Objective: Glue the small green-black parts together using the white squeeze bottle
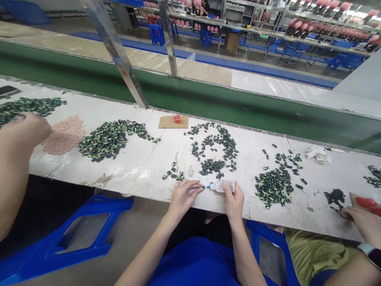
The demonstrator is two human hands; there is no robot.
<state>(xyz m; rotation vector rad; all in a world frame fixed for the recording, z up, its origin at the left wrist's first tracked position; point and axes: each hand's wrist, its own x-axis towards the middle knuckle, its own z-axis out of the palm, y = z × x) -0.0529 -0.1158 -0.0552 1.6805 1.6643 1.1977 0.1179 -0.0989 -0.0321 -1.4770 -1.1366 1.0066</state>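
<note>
At the front edge of the white table, my left hand (182,197) pinches a small dark green part (203,188) between thumb and fingertips. My right hand (234,200) is closed around a translucent glue bottle (218,186), held on its side. The bottle's blue nozzle points left, its tip at or very near the small part; I cannot tell whether they touch. Just beyond my hands lies a loose heap of plain dark green parts (212,166). A few parts with bright green marks (173,172) lie beyond my left hand.
Piles of green-marked parts lie left (104,140) and right (274,186). A pink heap (64,136) is further left. A red cup (176,118) stands on cardboard. Co-workers' hands work at far left (28,131) and far right (364,222). A metal post (119,59) rises behind the table.
</note>
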